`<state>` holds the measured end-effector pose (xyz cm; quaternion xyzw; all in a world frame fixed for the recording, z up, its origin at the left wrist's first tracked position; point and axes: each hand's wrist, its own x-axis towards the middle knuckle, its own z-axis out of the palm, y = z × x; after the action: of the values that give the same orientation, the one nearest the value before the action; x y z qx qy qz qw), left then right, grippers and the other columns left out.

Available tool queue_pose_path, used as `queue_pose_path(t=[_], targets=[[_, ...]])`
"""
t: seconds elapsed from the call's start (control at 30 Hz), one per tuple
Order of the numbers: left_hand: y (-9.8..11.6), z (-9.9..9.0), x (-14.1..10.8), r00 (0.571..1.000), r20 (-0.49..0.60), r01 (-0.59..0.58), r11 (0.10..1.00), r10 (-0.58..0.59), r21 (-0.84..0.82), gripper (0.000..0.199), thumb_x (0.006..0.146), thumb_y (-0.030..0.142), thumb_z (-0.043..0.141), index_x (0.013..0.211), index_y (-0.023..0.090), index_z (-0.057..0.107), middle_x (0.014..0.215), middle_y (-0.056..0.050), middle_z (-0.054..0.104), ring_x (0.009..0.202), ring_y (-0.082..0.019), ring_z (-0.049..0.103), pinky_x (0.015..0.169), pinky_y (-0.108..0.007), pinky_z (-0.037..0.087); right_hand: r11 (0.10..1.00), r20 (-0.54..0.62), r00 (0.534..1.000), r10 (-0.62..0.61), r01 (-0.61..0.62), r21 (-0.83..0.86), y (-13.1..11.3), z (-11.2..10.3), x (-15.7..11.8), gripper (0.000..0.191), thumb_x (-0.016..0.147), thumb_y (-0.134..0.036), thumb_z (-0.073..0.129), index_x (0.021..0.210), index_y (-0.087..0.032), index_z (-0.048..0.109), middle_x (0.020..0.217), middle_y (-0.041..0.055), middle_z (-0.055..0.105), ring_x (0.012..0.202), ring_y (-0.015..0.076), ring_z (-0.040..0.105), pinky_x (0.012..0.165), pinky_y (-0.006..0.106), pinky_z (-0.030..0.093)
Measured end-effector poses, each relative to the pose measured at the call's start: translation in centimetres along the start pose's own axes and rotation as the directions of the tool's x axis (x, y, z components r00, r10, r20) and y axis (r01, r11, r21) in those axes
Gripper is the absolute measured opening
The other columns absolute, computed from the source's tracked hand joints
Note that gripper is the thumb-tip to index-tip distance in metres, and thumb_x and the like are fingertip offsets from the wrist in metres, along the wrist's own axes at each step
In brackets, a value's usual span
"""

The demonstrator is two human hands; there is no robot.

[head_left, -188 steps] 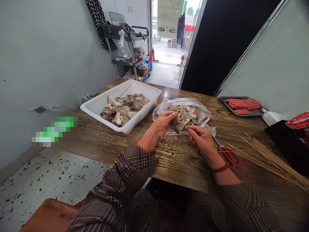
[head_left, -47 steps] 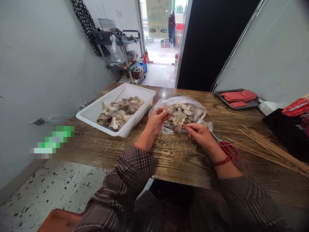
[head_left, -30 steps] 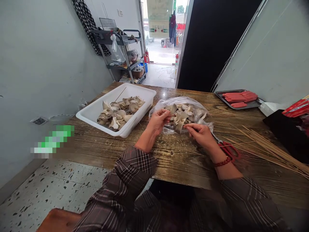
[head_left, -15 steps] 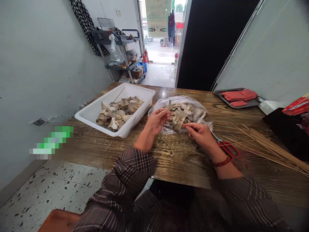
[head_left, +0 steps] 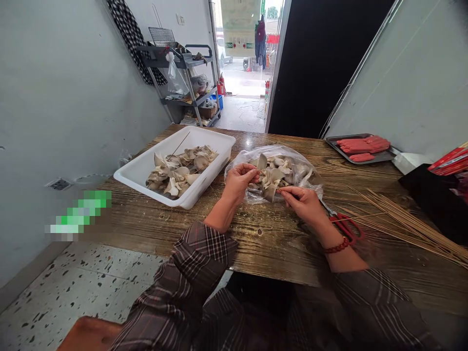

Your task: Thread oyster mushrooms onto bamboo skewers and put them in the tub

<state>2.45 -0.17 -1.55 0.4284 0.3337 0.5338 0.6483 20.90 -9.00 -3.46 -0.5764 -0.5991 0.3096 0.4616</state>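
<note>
"What's hard to make out?"

"The skewer (head_left: 279,190), pinched in the right hand (head_left: 304,202); bunched mushrooms (head_left: 270,183) hide most of it. Just beside them, the left hand (head_left: 237,185) pinches a single mushroom (head_left: 262,162), partly covered by fingers. Right of the right hand, the view's edge cuts off a black box (head_left: 424,204) of red packets (head_left: 451,162)."

"Other containers?"

"A clear bag (head_left: 237,162) beyond both hands holds loose mushrooms (head_left: 283,165). Left of the left hand, a white tub (head_left: 204,187) holds mushroom pieces (head_left: 179,174)."

"Writing?"

"Far beyond the hands, a green label (head_left: 250,46) reads 'TSIN'; the rest is blurred."
</note>
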Motion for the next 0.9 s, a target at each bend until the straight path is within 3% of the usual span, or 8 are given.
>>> queue_pose_path(t=[0.13, 0.3, 0.9], targets=[[-0.11, 0.19, -0.13, 0.998, -0.008, -0.060, 0.997, 0.060, 0.055, 0.024, 0.064, 0.022, 0.081, 0.074, 0.011, 0.063, 0.063, -0.002, 0.067, 0.056, -0.009, 0.062, 0.056, -0.021, 0.051, 0.999, 0.011, 1.000, 0.016, -0.016, 0.030, -0.04, 0.02, 0.06, 0.042, 0.080, -0.048, 0.061, 0.095, -0.012, 0.078, 0.052, 0.0008, 0.058, 0.047, 0.0115, 0.045, 0.047, 0.025, 0.033], [-0.14, 0.35, -0.25, 0.999, -0.010, -0.052, 0.996, 0.053, 0.077, 0.022, 0.063, 0.022, 0.080, 0.073, 0.011, 0.064, 0.064, -0.004, 0.068, 0.058, -0.011, 0.063, 0.057, -0.022, 0.051, 0.999, 0.006, 1.000, 0.019, -0.019, 0.040, -0.14, 0.04, 0.03, 0.040, 0.080, -0.046, 0.062, 0.094, -0.013, 0.078, 0.053, 0.0007, 0.058, 0.047, 0.0107, 0.043, 0.046, 0.025, 0.032], [-0.08, 0.87, -0.91, 0.987, 0.156, -0.069, 0.985, 0.044, 0.161, 0.021, 0.064, 0.025, 0.078, 0.074, 0.013, 0.064, 0.063, 0.003, 0.060, 0.056, -0.006, 0.052, 0.056, -0.020, 0.044, 0.999, -0.021, 1.000, -0.001, 0.002, 0.042, -0.18, 0.21, 0.08, 0.040, 0.081, -0.045, 0.061, 0.094, -0.011, 0.077, 0.052, -0.0005, 0.057, 0.046, 0.0098, 0.043, 0.047, 0.024, 0.033]])
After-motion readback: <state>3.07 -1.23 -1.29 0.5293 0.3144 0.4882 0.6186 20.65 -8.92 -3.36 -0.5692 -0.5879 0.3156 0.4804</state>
